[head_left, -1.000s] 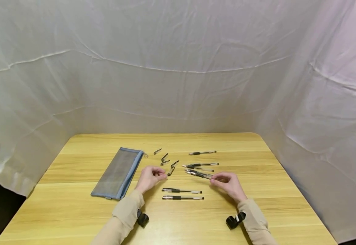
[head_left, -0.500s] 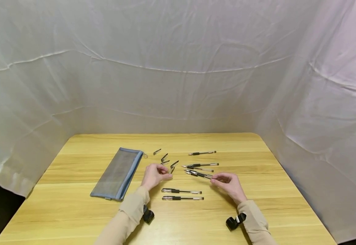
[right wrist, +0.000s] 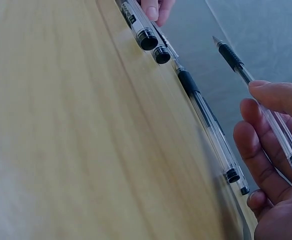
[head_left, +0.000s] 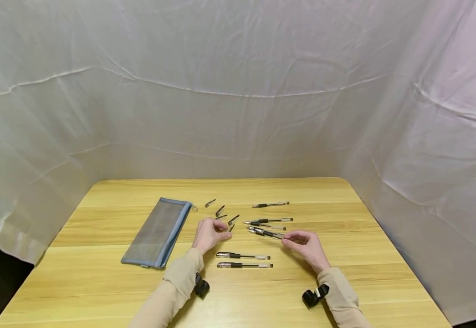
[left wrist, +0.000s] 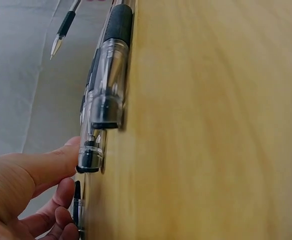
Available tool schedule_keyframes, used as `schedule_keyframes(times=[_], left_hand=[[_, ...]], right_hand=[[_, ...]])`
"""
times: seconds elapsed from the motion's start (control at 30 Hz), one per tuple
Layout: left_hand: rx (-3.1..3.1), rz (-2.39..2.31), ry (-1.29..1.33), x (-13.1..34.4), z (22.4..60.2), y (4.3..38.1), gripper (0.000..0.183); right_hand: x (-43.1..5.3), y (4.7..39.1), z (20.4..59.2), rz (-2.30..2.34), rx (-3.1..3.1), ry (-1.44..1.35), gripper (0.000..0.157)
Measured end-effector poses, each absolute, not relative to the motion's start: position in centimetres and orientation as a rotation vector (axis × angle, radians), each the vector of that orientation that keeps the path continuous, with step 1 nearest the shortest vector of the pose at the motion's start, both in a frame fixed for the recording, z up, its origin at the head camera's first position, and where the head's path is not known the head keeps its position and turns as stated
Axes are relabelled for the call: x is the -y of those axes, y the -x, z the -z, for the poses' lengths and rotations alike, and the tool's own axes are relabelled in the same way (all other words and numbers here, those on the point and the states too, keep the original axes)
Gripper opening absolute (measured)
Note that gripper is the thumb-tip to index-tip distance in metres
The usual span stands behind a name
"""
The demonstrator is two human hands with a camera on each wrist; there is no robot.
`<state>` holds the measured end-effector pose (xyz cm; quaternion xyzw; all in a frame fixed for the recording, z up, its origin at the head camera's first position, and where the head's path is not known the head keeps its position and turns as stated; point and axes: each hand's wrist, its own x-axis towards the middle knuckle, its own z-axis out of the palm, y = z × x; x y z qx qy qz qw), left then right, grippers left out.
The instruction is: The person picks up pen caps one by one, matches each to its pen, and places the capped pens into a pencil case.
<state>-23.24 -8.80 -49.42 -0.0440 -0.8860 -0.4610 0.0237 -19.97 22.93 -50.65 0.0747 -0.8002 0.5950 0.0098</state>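
Observation:
My right hand (head_left: 304, 246) pinches the rear barrel of an uncapped gel pen (right wrist: 234, 60) between thumb and fingers. The pen is raised off the table, its tip pointing left in the head view. My left hand (head_left: 209, 233) is down by a loose pen cap (head_left: 231, 227), thumb and forefinger on either side of it. In the left wrist view the fingertips sit right at this cap (left wrist: 77, 200); I cannot tell whether they grip it. The thumb tip is partly hidden there behind a capped pen (left wrist: 108, 85).
Several more caps (head_left: 220, 210) lie beyond my left hand. Uncapped pens (head_left: 271, 205) lie further back on the right. Two capped pens (head_left: 243, 265) lie side by side in front. A blue-edged mesh pouch (head_left: 156, 234) rests on the left. Fabric (head_left: 238, 114) surrounds the wooden table (head_left: 344, 291).
My left hand has moved right and slightly forward, its fingers now around the nearest cap. The right hand has stayed in place with the pen.

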Motion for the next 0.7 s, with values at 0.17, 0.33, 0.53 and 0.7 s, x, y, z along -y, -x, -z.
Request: schedule_keyframes(times=[0.17, 0.33, 0.53, 0.7], left_hand=[[2.743, 1.378, 0.183, 8.86, 49.50, 23.19, 0.024], [2.752, 1.390, 0.148, 8.83, 49.48, 23.21, 0.021], [2.753, 1.387, 0.149, 8.88, 49.47, 23.20, 0.017], [2.744, 1.394, 0.166, 8.99, 49.54, 23.10, 0.014]], right_hand=[[-22.91, 19.97, 50.63, -1.868, 2.488, -0.256, 0.028], [-23.00, 19.97, 50.76, -1.867, 2.485, -0.262, 0.027], [-23.04, 19.97, 50.78, -1.865, 2.485, -0.251, 0.027], [-23.04, 19.99, 50.75, -1.877, 2.482, -0.244, 0.028]])
